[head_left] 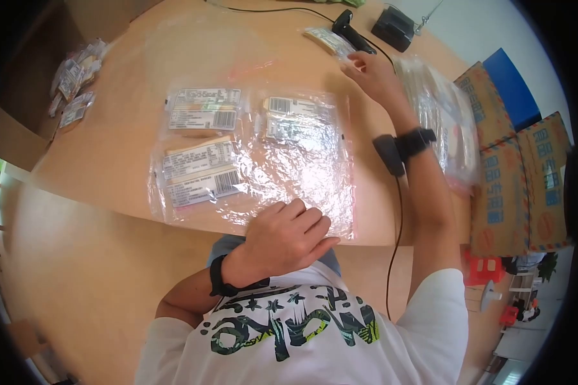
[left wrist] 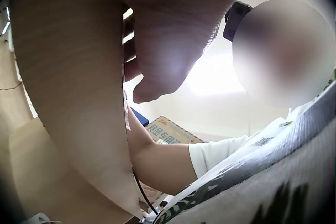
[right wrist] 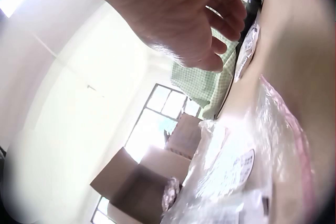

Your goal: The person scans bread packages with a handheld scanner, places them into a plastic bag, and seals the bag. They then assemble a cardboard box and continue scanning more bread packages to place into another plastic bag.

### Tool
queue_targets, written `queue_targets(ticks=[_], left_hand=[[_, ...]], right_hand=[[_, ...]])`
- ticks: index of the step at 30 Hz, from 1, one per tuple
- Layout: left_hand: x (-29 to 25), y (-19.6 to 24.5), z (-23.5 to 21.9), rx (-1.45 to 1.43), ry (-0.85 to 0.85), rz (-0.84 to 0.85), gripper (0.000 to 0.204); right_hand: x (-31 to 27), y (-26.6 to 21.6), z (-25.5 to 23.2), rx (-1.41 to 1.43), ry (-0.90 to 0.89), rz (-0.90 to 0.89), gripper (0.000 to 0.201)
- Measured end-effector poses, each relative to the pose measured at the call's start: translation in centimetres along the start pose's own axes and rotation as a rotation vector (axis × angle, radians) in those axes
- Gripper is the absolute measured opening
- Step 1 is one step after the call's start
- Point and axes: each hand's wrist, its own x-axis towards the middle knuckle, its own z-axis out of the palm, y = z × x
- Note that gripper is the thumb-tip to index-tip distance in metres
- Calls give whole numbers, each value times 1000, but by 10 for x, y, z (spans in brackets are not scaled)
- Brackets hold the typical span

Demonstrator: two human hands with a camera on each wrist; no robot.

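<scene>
A clear plastic bag (head_left: 289, 173) lies flat near the table's front edge, with labelled packets in it: two at left (head_left: 202, 170) and more at upper right (head_left: 298, 122). My left hand (head_left: 289, 237) rests on the bag's near edge, fingers loosely bent; in the left wrist view the hand (left wrist: 163, 35) is seen from below. My right hand (head_left: 376, 77) is raised at the back right, fingers slightly bent, beside a small packet (head_left: 329, 42). In the right wrist view this hand (right wrist: 184, 19) holds nothing, and the small packet (right wrist: 248, 50) lies just past its fingertips.
A black scanner (head_left: 352, 32) with a cable and a black device (head_left: 393, 29) stand at the back. Stacked filled bags (head_left: 440, 115) lie at right beside cardboard boxes (head_left: 517, 192). Loose packets (head_left: 77, 77) lie at left by an open carton (head_left: 19, 128).
</scene>
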Motion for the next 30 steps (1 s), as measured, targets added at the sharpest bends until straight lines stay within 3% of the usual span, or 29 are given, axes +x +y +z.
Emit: queue_targets(ticks=[2, 4, 6, 10, 13, 15, 18, 21, 23, 26, 28, 30], left_hand=[[1, -3, -9, 47, 9, 2, 22], [-4, -5, -14, 55, -65, -25, 22], [-9, -7, -13, 22, -64, -57, 23], [-7, 0, -15, 19, -129, -105, 31], [0, 7, -15, -28, -203, -114, 37], [5, 8, -16, -51, -272, -125, 40], [2, 11, -6, -54, -225, -133, 30], [4, 11, 0, 7, -305, -105, 20], [1, 9, 5, -65, -214, -136, 17], [-2, 4, 11, -77, -188, -224, 21], [2, 8, 9, -24, -154, -309, 23], [15, 11, 4, 77, -327, -341, 23]], right_hand=[[34, -3, 22, -204, 4, 53, 58], [50, -2, 44, -294, 74, 111, 55], [61, -2, 53, -338, 14, 108, 46], [67, 7, 61, -400, 47, -66, 22], [57, 21, 55, -355, 83, -242, 17], [45, 26, 51, -254, 108, -271, 16], [14, 30, 37, -104, 151, -338, 19], [-22, 20, 14, -14, 160, -324, 17], [-44, 20, 2, 34, 178, -291, 15], [-78, 23, -21, 631, 21, 106, 15], [-103, 13, -48, 907, -13, 162, 15], [-129, 9, -59, 1096, -26, 220, 16]])
